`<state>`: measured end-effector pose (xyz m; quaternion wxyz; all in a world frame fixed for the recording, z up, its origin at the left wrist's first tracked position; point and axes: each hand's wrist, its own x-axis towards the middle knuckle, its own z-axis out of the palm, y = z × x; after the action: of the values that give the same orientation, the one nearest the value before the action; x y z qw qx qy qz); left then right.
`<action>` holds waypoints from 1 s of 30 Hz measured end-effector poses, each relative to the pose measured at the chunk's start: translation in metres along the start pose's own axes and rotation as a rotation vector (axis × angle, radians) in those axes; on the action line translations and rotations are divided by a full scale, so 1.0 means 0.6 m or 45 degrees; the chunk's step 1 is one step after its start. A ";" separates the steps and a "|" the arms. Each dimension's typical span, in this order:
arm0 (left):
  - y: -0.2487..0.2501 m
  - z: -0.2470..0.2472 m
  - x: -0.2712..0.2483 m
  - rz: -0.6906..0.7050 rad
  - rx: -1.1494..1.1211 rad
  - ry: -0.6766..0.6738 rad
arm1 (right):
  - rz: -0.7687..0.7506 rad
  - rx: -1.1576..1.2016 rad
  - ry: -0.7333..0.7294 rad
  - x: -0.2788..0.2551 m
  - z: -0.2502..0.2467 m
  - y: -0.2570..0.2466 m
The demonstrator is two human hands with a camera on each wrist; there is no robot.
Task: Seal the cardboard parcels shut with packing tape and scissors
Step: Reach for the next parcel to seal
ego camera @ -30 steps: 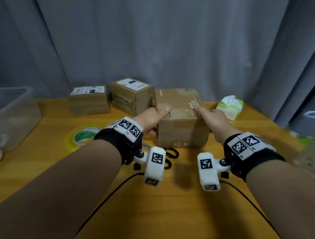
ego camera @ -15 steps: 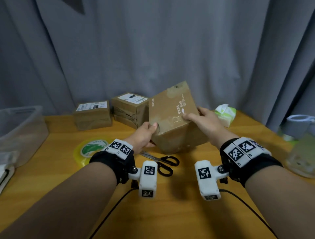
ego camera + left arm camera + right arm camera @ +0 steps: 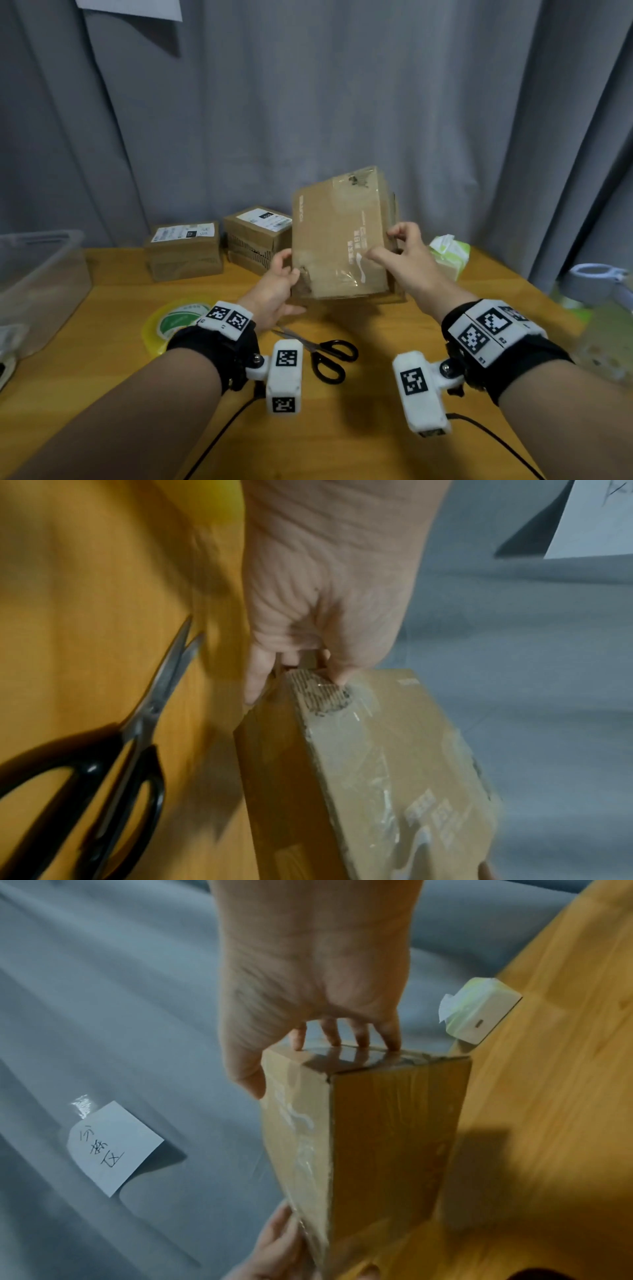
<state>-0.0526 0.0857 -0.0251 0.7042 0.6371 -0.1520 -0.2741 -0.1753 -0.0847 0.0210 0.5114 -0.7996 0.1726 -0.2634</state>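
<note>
- Grey curtain (image 3: 342,102) closes off the back of a yellow wooden table (image 3: 342,445), and the parcel (image 3: 339,240) in hand is raised above the table's middle, tipped so its broad printed face looks toward the person.
- Its long axis runs roughly upright, leaning a little; old clear tape glints across the face and the near corner is scuffed.
- Left hand (image 3: 277,287) grips the lower left corner, thumb on the front and fingers curled behind.
- Right hand (image 3: 404,253) grips the right edge higher up, thumb on the front face, fingers (image 3: 346,1034) wrapped onto the taped end panel.
- Both hands sit level with the parcel, so either could turn it; which seam is to be taped I cannot tell.
- Scissors (image 3: 325,353) lie just below the left hand, blades pointing away from the person, and the tape roll (image 3: 171,322) lies flat further left: the left hand is nearer both.
- Two more parcels (image 3: 219,250) stand behind on the left, a tissue pack (image 3: 448,253) behind on the right.
- Open tabletop under the parcel looks wide enough to set it down.
</note>
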 end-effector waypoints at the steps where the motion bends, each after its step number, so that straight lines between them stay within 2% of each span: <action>1: 0.010 -0.007 -0.001 0.075 0.041 0.005 | -0.011 0.054 0.018 -0.001 0.006 -0.001; 4: 0.029 -0.024 -0.004 0.383 0.334 0.002 | 0.077 0.313 0.092 0.003 0.021 0.007; 6: 0.037 -0.029 -0.007 0.611 0.551 -0.014 | 0.278 0.465 0.111 0.008 0.026 0.027; 8: 0.046 -0.034 -0.008 0.787 0.854 0.041 | 0.491 0.554 0.026 0.007 0.029 0.053; 11: 0.055 -0.046 -0.010 0.925 1.205 0.071 | 0.689 0.605 -0.174 0.001 0.040 0.084; 14: 0.055 -0.055 -0.011 0.997 1.467 0.023 | 0.808 0.314 -0.374 -0.012 0.052 0.086; 15: 0.055 -0.053 -0.010 1.020 1.537 0.002 | 0.809 0.131 -0.421 -0.014 0.054 0.080; 17: 0.056 -0.042 -0.006 1.039 1.613 -0.019 | 0.709 -0.173 -0.368 -0.007 0.060 0.066; 20: 0.062 -0.021 0.007 1.005 1.686 -0.017 | 0.303 -0.382 -0.052 0.014 0.060 0.032; 23: 0.063 -0.007 0.022 0.898 1.737 -0.029 | -0.129 -0.615 0.257 0.026 0.042 -0.014; 25: 0.063 0.001 0.026 0.811 1.744 -0.004 | -0.302 -0.862 0.354 0.041 0.027 -0.034; 27: 0.065 0.009 0.027 0.785 1.790 0.011 | -0.263 -1.128 0.232 0.068 0.016 -0.027; 30: 0.070 0.011 0.027 0.807 1.829 -0.037 | 0.049 -1.268 -0.075 0.110 0.002 0.005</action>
<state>-0.0353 0.0726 0.0147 0.1623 0.8590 -0.4757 0.0970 -0.1220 -0.1213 0.0339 0.0770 -0.9505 0.2776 -0.1168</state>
